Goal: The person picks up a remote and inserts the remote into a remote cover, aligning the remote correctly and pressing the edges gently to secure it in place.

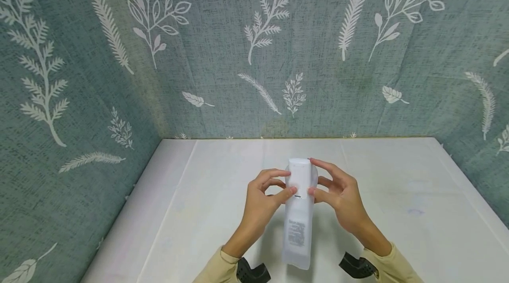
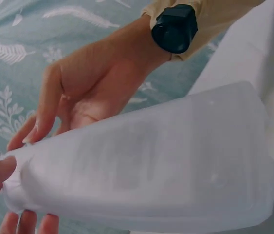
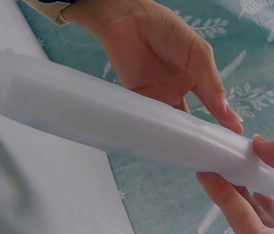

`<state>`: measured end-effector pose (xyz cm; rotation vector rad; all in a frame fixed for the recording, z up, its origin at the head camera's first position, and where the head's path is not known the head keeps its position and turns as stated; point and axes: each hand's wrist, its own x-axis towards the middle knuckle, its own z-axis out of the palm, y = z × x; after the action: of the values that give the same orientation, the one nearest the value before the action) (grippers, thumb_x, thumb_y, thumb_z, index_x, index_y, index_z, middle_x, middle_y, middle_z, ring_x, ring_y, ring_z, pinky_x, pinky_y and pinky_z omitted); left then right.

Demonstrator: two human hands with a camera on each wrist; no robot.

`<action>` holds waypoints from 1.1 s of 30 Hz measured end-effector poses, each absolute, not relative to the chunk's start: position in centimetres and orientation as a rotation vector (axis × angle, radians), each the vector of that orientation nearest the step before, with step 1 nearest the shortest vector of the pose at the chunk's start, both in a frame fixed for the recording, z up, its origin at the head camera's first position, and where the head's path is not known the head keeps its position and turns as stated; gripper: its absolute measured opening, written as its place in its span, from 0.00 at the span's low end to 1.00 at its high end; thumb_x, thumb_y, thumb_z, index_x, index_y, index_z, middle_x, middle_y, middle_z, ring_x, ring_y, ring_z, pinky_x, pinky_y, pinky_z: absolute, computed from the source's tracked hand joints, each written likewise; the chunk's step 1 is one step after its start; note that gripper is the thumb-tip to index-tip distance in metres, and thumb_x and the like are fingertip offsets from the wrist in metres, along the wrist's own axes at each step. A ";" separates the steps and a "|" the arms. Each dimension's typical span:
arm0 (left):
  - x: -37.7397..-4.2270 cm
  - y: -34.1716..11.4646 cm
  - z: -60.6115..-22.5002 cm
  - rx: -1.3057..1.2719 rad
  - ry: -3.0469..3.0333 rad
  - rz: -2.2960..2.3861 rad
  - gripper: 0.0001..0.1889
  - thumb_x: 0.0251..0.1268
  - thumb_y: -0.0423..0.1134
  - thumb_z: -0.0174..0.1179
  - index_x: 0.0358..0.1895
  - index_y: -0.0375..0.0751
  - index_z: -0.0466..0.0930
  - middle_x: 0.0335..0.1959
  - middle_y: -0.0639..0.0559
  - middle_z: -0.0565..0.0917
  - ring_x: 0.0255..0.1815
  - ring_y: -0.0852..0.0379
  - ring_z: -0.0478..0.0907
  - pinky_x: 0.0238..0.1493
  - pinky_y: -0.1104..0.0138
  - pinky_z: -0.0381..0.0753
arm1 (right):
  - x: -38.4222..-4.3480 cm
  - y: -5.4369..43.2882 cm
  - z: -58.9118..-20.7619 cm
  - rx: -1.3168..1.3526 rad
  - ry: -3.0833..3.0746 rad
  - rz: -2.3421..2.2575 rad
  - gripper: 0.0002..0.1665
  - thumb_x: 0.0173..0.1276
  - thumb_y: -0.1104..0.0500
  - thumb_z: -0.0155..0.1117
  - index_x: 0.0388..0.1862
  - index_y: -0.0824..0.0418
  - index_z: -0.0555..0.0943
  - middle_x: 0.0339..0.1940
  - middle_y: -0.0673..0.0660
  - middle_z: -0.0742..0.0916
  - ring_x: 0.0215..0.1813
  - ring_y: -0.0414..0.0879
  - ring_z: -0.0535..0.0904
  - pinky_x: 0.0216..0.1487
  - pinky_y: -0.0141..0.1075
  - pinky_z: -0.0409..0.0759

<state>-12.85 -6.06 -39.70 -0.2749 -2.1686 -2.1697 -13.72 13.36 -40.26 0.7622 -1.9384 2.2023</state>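
A long white object in a frosted plastic sleeve (image 1: 298,212) hangs upright over the table between my hands. Its smooth white upper part (image 1: 300,174) bears a small dark mark, and a block of small grey print (image 1: 296,232) shows lower down. My left hand (image 1: 260,199) pinches the upper part from the left, thumb in front and fingers along the side. On the other side my right hand (image 1: 343,196) grips it with the thumb low and the index finger at the top corner. Both wrist views show the frosted sleeve (image 2: 141,161) stretching away from the fingertips.
Under the hands lies a white table (image 1: 207,212) with faint crease lines. Green fabric (image 1: 222,53) with white leaf prints stands behind it and at both sides. Black wrist cameras (image 1: 358,266) sit at the cuffs of the beige sleeves (image 1: 220,267).
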 end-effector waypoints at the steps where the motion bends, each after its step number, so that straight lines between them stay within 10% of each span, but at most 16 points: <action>1: -12.8 -6.0 -39.7 -0.280 -2.183 -2.153 0.17 0.51 0.37 0.71 0.47 0.49 0.84 0.49 0.52 0.77 0.42 0.52 0.77 0.33 0.61 0.85 | -13.7 13.4 -40.3 0.758 -1.943 2.198 0.33 0.58 0.79 0.60 0.65 0.71 0.68 0.62 0.60 0.74 0.49 0.50 0.82 0.30 0.45 0.85; 33: -12.8 -5.3 -40.0 -0.238 -2.225 -2.203 0.29 0.43 0.38 0.76 0.52 0.48 0.74 0.51 0.52 0.77 0.46 0.51 0.76 0.40 0.61 0.82 | -13.4 13.0 -39.9 0.589 -2.100 2.181 0.31 0.62 0.70 0.64 0.65 0.65 0.69 0.61 0.60 0.73 0.47 0.47 0.81 0.35 0.46 0.85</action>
<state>-12.82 -5.26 -39.97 -0.2380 -2.2248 -2.2033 -13.42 13.03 -39.93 0.5890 -2.0997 2.1807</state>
